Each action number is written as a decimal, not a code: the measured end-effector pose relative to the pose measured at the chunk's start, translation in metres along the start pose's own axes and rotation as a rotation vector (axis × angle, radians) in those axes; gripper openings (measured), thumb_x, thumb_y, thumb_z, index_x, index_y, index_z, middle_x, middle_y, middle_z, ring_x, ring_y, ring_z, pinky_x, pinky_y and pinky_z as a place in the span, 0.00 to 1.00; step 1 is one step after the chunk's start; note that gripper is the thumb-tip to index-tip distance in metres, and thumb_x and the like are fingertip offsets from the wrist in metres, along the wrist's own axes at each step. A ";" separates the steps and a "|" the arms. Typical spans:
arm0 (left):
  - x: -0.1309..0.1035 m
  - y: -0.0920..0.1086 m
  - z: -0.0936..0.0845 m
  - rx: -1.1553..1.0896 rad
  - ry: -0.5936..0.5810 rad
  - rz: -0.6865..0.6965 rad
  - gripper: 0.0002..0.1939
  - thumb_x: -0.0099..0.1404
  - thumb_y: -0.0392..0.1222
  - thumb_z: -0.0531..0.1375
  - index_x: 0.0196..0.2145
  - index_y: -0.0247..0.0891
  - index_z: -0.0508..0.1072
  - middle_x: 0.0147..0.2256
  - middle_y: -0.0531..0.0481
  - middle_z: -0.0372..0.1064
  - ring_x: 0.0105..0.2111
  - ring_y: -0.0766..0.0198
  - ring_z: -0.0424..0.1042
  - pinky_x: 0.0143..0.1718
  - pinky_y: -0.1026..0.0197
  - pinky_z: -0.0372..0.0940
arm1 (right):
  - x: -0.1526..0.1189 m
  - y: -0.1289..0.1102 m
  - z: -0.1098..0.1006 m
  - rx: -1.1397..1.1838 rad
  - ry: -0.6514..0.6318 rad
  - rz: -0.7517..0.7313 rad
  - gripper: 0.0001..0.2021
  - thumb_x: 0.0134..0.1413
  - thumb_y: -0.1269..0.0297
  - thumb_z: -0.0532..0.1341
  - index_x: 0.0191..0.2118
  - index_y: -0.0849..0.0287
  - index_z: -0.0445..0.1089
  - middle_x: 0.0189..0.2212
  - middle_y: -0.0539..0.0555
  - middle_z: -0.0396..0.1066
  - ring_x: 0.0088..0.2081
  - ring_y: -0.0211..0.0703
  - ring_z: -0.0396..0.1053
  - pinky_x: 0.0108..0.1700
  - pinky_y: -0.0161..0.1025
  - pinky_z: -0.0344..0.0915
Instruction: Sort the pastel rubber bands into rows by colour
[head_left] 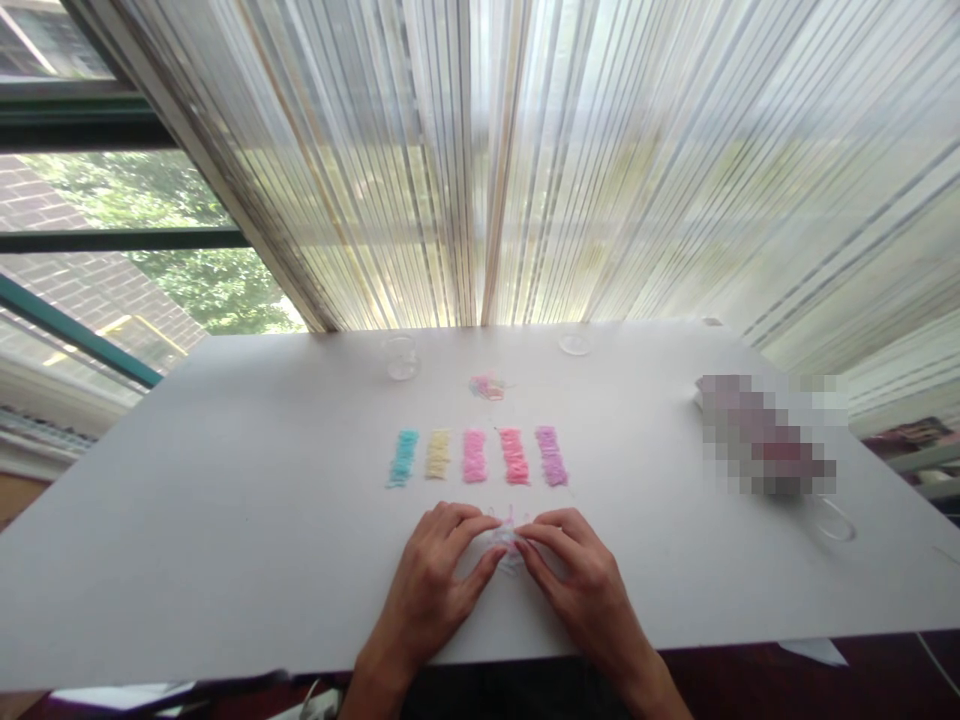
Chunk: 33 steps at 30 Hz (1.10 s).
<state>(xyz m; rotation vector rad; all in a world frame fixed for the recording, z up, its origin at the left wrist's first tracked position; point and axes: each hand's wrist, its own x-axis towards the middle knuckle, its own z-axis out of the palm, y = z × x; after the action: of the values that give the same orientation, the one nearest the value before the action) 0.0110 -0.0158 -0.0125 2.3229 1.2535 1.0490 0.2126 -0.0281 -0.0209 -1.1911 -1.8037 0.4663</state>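
At the near middle of the table, my left hand and my right hand face each other, thumbs and forefingers bent inward in a pinch. Between their fingertips lies a small cluster of thin white and pink bands, partly covered by the fingers. Which single band each hand grips is too small to tell. Just beyond the hands are neat columns of small thin bands: teal, pale yellow, pink, coral and purple. Farther off lies a loose mixed-colour heap of bands.
A clear round container stands at the back left of the white table, and a clear round lid rests at the back right. To the right sits a blurred-out pouch-like object with a pale loop. Striped string curtains hang behind.
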 end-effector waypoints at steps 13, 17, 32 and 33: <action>-0.001 0.000 0.001 0.116 -0.063 0.025 0.13 0.74 0.35 0.56 0.53 0.40 0.73 0.43 0.46 0.77 0.43 0.54 0.71 0.45 0.52 0.68 | 0.001 0.006 0.008 -0.212 0.138 0.057 0.07 0.69 0.65 0.59 0.43 0.56 0.75 0.38 0.56 0.73 0.41 0.50 0.72 0.45 0.48 0.72; -0.002 -0.002 0.003 0.141 -0.079 0.006 0.16 0.74 0.36 0.56 0.58 0.40 0.71 0.46 0.43 0.76 0.46 0.53 0.71 0.47 0.50 0.69 | 0.000 0.007 0.009 -0.270 0.086 0.057 0.08 0.69 0.65 0.58 0.42 0.56 0.75 0.38 0.57 0.72 0.41 0.51 0.70 0.45 0.50 0.69; -0.002 0.001 0.001 0.129 -0.097 0.049 0.21 0.73 0.30 0.53 0.61 0.39 0.67 0.47 0.43 0.76 0.48 0.53 0.71 0.50 0.50 0.68 | 0.001 0.006 0.008 -0.253 0.042 0.075 0.10 0.70 0.61 0.57 0.42 0.54 0.76 0.39 0.56 0.73 0.42 0.51 0.70 0.47 0.49 0.68; -0.002 0.000 0.002 0.126 -0.079 0.039 0.21 0.73 0.30 0.53 0.61 0.39 0.66 0.47 0.43 0.76 0.47 0.53 0.72 0.49 0.50 0.68 | 0.001 0.006 0.007 -0.251 0.033 0.073 0.10 0.70 0.61 0.57 0.42 0.54 0.76 0.39 0.56 0.73 0.42 0.51 0.70 0.47 0.50 0.68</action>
<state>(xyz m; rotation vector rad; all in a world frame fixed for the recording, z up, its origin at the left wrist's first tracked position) 0.0117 -0.0174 -0.0146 2.4667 1.2832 0.9047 0.2094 -0.0233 -0.0286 -1.4311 -1.8342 0.2640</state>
